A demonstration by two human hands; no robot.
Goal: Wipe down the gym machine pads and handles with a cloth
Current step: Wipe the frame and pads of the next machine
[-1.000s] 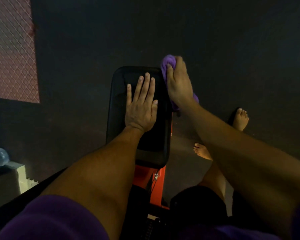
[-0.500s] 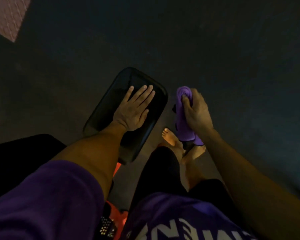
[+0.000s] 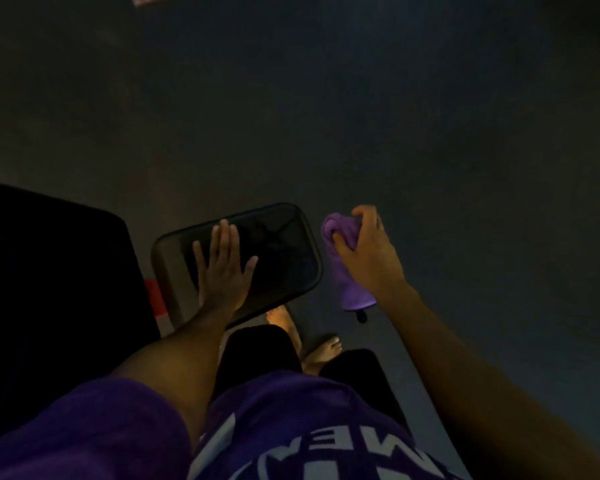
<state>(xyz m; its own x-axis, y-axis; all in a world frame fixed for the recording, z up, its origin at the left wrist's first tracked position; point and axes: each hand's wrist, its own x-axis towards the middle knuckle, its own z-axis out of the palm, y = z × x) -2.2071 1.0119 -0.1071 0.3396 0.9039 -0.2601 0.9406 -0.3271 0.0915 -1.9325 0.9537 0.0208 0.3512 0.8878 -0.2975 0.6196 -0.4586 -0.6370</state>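
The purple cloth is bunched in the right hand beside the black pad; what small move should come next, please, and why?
Probably bring the purple cloth back onto the black rectangular vinyl pad: the right hand grips it off the pad's edge, while the left hand lies flat, steadying the pad.

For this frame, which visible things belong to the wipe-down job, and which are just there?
Part of the job:
- purple cloth, bunched in the right hand, held off the pad
- black pad, left hand resting flat on it

Just there:
- larger black pad at the left
- red frame piece
- dark floor
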